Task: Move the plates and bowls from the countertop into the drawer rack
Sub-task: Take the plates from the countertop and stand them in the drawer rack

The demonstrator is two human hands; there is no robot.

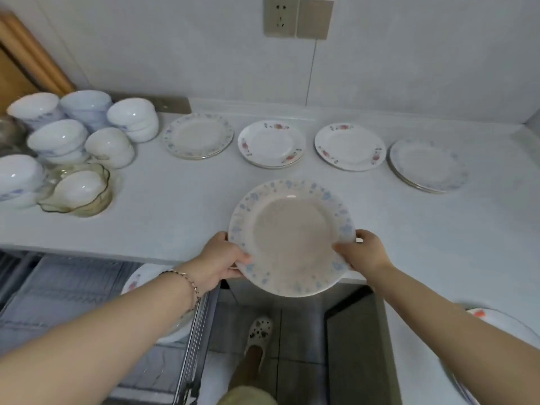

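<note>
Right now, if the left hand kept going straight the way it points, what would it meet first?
The left hand points forward and right, already gripping the rim of the blue-flowered plate, so the plate is first. Past it, the line heads roughly toward the right hand on the opposite rim, though depth is unclear.

No readable text, labels, brands or numbers anywhere in view. The plates carry only floral patterns, no lettering. The wall socket plate [281, 16] on the far wall shows plug holes only, no markings legible. The blank cover plate [315, 18] just right of it is unmarked. The shoe [260, 331] on the near floor has small charms, too blurred to tell any writing.
</note>
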